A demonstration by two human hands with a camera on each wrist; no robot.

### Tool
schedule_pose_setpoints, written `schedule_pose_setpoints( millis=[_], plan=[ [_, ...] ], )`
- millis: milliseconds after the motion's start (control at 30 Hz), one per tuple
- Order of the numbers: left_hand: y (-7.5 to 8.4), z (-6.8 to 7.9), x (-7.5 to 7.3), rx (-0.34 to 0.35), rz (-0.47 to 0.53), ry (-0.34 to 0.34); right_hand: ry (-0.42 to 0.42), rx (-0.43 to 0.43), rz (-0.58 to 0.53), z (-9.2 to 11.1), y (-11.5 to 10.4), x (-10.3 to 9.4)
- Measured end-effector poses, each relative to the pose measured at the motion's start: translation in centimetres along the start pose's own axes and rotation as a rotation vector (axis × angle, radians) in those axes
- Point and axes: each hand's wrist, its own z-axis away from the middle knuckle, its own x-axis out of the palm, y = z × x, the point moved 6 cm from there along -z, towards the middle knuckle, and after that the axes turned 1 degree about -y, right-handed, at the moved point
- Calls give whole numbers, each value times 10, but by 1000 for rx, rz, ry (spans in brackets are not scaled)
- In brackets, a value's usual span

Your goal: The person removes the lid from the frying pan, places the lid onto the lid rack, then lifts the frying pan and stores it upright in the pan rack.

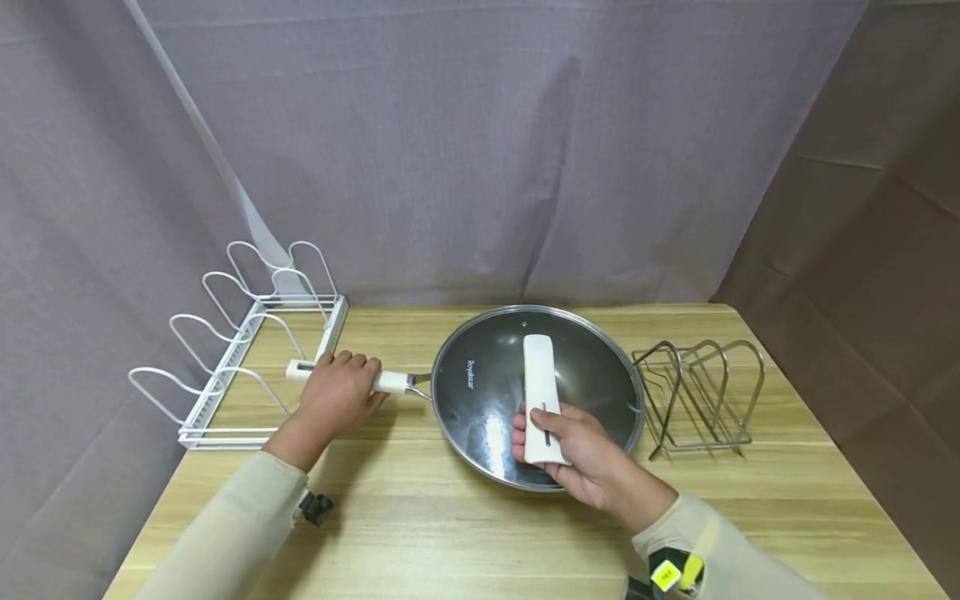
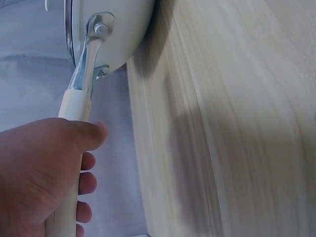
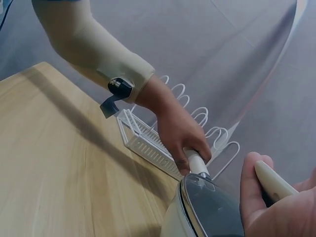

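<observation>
In the head view a wok [image 2: 118, 29] with a pale outside stands at the table's middle, covered by a dark glass lid [image 1: 480, 417] with a metal rim. My left hand [image 1: 339, 393] grips the wok's long white handle [image 1: 392, 382], fingers curled round it; the left wrist view shows the thumb lying along it. With my right hand [image 1: 581, 450] I hold the lid's long white handle [image 1: 540, 375], thumb on top and fingers underneath. The lid sits over the wok's rim in the right wrist view.
A white wire rack [image 1: 202, 417] stands at the table's left, close to my left hand. To the right of the wok is a smaller metal rack [image 1: 705, 446] with upright loops. Grey curtain [image 1: 450, 167] hangs behind the wooden table [image 1: 420, 533].
</observation>
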Motion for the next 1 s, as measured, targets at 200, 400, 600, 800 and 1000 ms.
schedule_pose_setpoints(
  millis=[200,400,600,800,1000],
  plan=[
    [-1,1,2,-2,21,-30,14,3,32,-1,1,2],
    [-2,0,3,-34,59,-116,22,-5,56,-2,1,1],
    [-3,1,4,-28,57,-124,39,-11,86,-3,2,1],
    [-3,2,4,-13,43,-97,51,-23,109,-3,3,2],
    [-3,1,5,-8,36,-94,63,-38,123,-4,2,3]
  ],
)
